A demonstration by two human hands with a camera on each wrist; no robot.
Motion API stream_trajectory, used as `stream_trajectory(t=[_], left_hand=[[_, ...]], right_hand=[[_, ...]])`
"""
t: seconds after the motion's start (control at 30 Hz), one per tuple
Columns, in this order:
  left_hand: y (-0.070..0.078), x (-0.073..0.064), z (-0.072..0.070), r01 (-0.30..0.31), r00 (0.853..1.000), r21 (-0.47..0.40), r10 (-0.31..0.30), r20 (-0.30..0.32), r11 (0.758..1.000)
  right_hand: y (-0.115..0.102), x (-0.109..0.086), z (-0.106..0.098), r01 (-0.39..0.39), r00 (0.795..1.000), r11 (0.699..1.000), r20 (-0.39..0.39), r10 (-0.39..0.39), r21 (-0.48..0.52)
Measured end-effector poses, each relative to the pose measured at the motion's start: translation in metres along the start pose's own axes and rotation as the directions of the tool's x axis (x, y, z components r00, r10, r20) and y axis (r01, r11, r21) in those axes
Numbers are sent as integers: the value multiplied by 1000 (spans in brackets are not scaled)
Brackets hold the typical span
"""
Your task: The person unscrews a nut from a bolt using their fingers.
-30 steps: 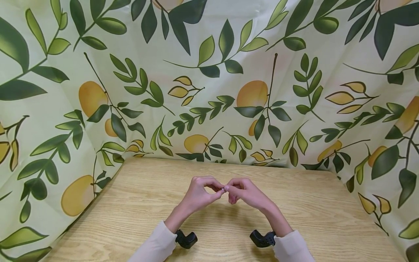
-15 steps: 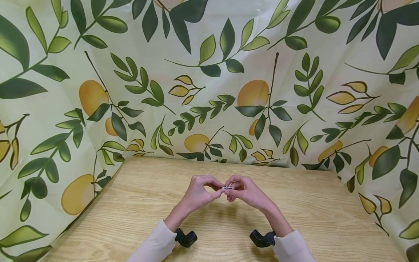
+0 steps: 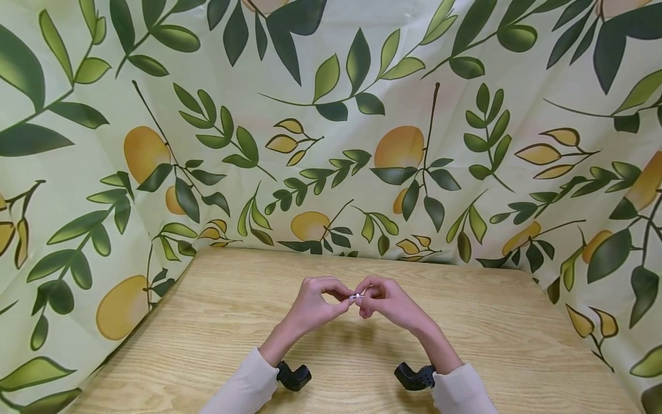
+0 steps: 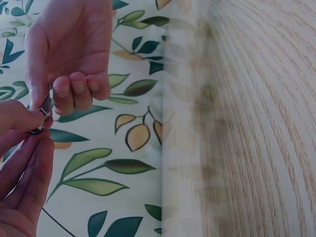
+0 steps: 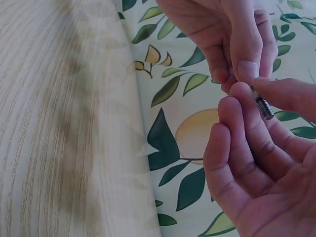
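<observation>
Over the table, both hands meet at a small metal bolt (image 3: 357,296). My left hand (image 3: 316,303) pinches one end of it between thumb and fingertips. At the other end, my right hand (image 3: 389,300) holds it between thumb and index finger. In the right wrist view the threaded shaft of the bolt (image 5: 264,106) shows between the right thumb and fingers, and the left fingertips cover its upper end. A wider shiny part of the bolt (image 4: 45,107) appears in the left wrist view. The right hand's other fingers (image 4: 76,91) are curled towards the palm.
Beneath the hands spreads a light wooden table (image 3: 248,322). Cloth printed with leaves and oranges (image 3: 331,138) rises along its back and both sides. Each wrist wears a black camera mount (image 3: 293,376) just past the pale sleeve cuff.
A second ago the fingers hid most of the bolt; now more of it shows. My right thumb and fingers have shifted slightly around it. The left hand has stayed almost still.
</observation>
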State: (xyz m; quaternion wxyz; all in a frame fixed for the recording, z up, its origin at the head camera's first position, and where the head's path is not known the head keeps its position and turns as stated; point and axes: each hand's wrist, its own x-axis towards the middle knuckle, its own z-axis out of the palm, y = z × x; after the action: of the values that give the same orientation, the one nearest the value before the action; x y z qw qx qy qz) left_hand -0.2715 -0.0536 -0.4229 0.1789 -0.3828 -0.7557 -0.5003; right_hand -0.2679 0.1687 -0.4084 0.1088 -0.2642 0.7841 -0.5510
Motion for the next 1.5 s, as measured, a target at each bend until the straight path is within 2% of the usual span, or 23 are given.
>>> stream_trajectory(t=[0.33, 0.57, 0.8, 1.1, 1.3, 1.5], left_hand=[[2, 0, 0, 0, 1000, 14, 0, 0, 1000], [2, 0, -1, 15, 1000, 11, -15, 5, 1000], [2, 1, 0, 6, 1000, 16, -6, 4, 1000], [2, 0, 0, 28, 1000, 11, -28, 6, 1000], [2, 0, 1, 11, 1000, 16, -11, 0, 1000], [2, 0, 0, 18, 1000, 14, -18, 6, 1000]], right_hand=[[-1, -1, 0, -24, 999, 1000, 29, 25, -20], [-2, 0, 2, -39, 999, 999, -3, 39, -3], [1, 0, 0, -44, 999, 997, 12, 44, -57], [-2, 1, 1, -24, 1000, 1000, 2, 24, -1], [-1, 1, 0, -39, 999, 999, 11, 40, -37], [-1, -1, -1, -33, 999, 999, 16, 34, -17]])
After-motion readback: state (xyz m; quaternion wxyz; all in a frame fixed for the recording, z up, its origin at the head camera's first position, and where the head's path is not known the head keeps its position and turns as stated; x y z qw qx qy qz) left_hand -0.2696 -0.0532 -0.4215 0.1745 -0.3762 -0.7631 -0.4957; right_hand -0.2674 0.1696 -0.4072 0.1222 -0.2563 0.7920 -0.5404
